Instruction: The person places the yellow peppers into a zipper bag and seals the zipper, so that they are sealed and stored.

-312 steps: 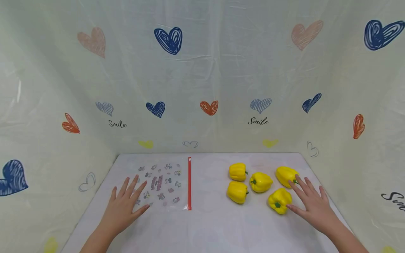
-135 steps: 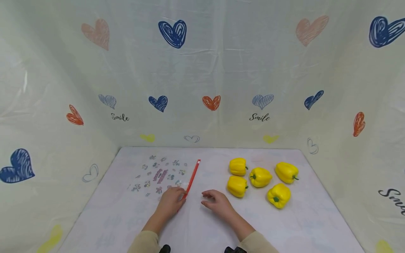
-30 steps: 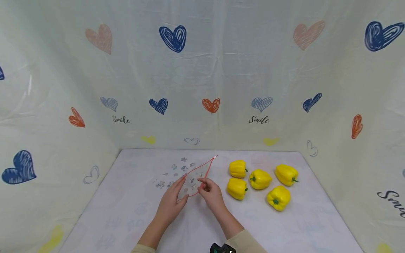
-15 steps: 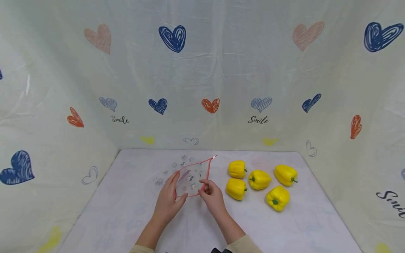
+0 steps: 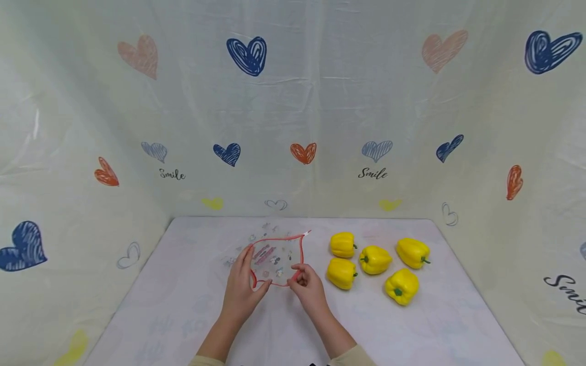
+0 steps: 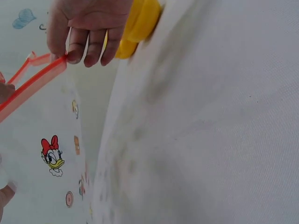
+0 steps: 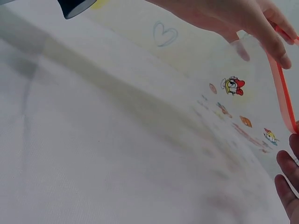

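A clear zip bag (image 5: 286, 249) with cartoon prints and a red zip rim is held above the table, its mouth spread wide and facing the person. My left hand (image 5: 241, 288) grips the left side of the rim, with the thumb at the front edge. At the right front of the rim, my right hand (image 5: 310, 288) pinches the red strip (image 6: 35, 84) between thumb and forefinger; its other fingers (image 6: 96, 46) hang below. The right wrist view shows the left hand (image 7: 233, 16) at the top, its fingers on the red rim (image 7: 282, 93).
Several yellow bell peppers (image 5: 375, 260) lie right of the bag, the nearest one (image 5: 341, 273) close to my right hand. A white cloth covers the table (image 5: 412, 335). A heart-printed curtain (image 5: 320, 101) rises behind and at both sides.
Earlier the bag lay flat and zipped at the left. Both hands have since lifted its rim; over the last second its mouth has spread wider as the left hand shifted left. The peppers stay put.
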The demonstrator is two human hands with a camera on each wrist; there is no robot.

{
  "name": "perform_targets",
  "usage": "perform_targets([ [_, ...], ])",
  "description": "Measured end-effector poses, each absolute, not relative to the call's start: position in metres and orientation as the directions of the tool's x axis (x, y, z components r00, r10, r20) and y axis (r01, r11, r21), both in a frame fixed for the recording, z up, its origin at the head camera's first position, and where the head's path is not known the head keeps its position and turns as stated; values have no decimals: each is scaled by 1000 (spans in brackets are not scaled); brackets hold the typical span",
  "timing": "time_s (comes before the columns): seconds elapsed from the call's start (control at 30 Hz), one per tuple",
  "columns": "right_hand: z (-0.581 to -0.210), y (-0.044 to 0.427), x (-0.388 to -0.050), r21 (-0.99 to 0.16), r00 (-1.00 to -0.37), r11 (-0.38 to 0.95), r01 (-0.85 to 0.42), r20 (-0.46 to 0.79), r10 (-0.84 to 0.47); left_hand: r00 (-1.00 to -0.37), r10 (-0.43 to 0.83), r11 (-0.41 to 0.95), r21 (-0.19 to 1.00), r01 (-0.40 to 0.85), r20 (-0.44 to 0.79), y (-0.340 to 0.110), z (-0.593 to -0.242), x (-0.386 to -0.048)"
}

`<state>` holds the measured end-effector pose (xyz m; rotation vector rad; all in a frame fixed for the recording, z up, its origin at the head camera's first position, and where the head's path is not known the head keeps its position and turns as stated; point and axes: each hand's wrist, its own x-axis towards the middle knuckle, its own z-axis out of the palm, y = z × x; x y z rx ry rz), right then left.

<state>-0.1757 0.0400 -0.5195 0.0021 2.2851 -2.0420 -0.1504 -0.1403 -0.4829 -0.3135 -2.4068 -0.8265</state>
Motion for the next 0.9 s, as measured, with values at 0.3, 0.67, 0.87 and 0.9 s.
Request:
perform_targets([
  [0.3, -522, 46, -175, -994, -997, 91, 55, -59, -42, -813, 37, 780, 492, 388, 582, -136, -489, -151],
  [0.67, -522, 69, -169, -996, -998, 75, 56, -56, 2, -802, 63, 771, 482, 417, 594, -129, -497, -153],
  [0.87, -517, 86, -167, -996, -996, 80, 28, -21, 87, -809, 51, 775, 488, 402, 585, -126, -503, -153],
  [0.9, -516, 90, -167, -996, -994, 82, 20, -11, 110, -806, 52, 770, 491, 408, 589, -125, -504, -154],
])
